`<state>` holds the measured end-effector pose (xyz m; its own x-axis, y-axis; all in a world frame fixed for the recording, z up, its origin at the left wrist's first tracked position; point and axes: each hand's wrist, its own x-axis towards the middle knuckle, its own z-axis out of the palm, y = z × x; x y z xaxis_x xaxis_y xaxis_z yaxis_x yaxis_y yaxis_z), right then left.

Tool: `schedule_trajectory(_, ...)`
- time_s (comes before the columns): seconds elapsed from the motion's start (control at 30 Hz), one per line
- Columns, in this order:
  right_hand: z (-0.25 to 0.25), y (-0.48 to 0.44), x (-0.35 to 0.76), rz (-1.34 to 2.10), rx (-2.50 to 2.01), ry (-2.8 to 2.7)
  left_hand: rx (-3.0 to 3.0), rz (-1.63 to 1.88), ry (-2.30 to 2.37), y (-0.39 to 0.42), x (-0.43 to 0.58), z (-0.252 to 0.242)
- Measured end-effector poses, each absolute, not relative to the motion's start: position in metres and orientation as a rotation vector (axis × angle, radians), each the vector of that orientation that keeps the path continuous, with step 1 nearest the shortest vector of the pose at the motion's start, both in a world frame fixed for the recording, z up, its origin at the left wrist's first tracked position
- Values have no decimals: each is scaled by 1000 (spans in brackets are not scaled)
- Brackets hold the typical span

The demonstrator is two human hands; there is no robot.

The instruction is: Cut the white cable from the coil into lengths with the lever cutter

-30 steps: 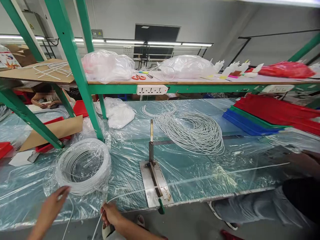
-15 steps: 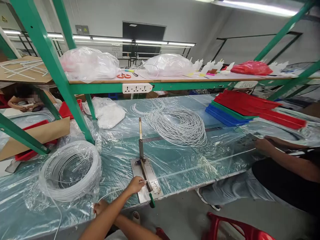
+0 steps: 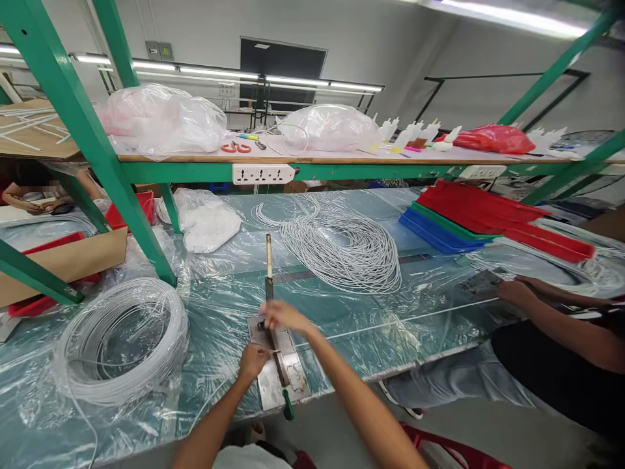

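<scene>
A metal lever cutter (image 3: 279,365) is fixed at the table's front edge, its handle (image 3: 268,264) standing upright. My left hand (image 3: 253,361) is closed in a pinch on a thin white tube (image 3: 390,324) at the cutter's left side. The tube runs right across the table to a co-worker's hand (image 3: 512,291). My right hand (image 3: 280,314) reaches over the cutter base near the foot of the handle, fingers curled; what it grips is hidden. A coil of white tubing (image 3: 120,342) in plastic wrap lies at the left.
A loose pile of white tubing (image 3: 342,251) lies mid-table. Red, green and blue trays (image 3: 469,218) are stacked at the right. Green frame posts (image 3: 100,153) rise at left. A shelf (image 3: 312,159) carries plastic bags, scissors and a power strip (image 3: 262,174). Another person sits far left.
My right hand has come up from below the table edge to the cutter's handle base. My left hand moved from the coil to the cutter, pinching the tube.
</scene>
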<state>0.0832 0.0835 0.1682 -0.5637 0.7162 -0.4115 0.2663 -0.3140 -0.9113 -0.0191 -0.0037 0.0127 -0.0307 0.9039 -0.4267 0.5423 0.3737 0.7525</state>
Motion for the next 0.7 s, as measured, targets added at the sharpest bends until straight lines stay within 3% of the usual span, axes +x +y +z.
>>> schedule_trajectory(0.13, 186, 186, 81, 1654, -1363, -1349, 1242, 459, 1828, -2, -15, 7)
schedule_trajectory(0.3, 190, 226, 57, 1728, -1365, -1229, 1235, 466, 1893, -3, -11, 9)
schedule_trajectory(0.53, 205, 207, 76, 1842, -1315, -1122, 1211, 430, 1952, -5, -9, 15)
schedule_trajectory(0.7, 234, 119, 137, 1970, -1347, -1222, 1226, 434, 1965, -6, -8, 14)
